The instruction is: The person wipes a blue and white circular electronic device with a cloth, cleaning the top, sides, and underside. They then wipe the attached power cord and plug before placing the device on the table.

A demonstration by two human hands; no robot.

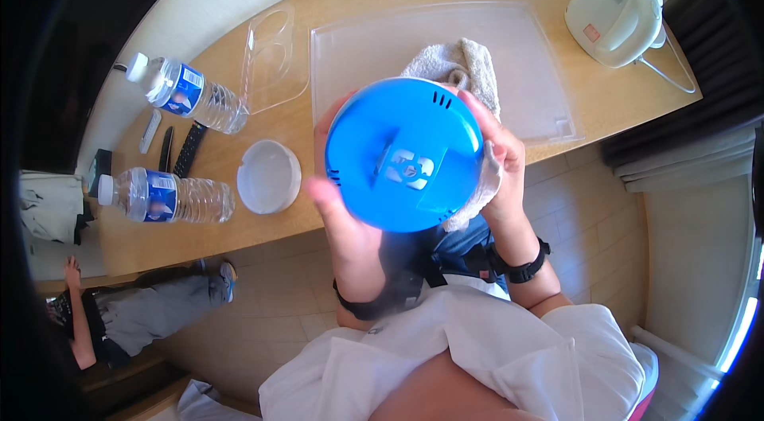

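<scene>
Both hands hold up a round blue plastic object (364, 122) with small slots near its rim and a recessed middle. My left hand (349, 224) grips its left edge, the thumb in front. At its right edge is my right hand (501, 152), which also has a light cloth (477, 194) pinched against the rim. Behind the blue object, a crumpled beige towel (477, 66) lies on a clear plastic sheet (370, 39) on the wooden desk. Most of the fingers are hidden behind the object.
Two water bottles (206, 101) (203, 200), a white ashtray (268, 176), remote controls (191, 149) and a clear plastic tray (268, 63) lie at the left. A white kettle-like appliance (621, 15) with a cord stands back right. Another person (143, 307) is at the lower left.
</scene>
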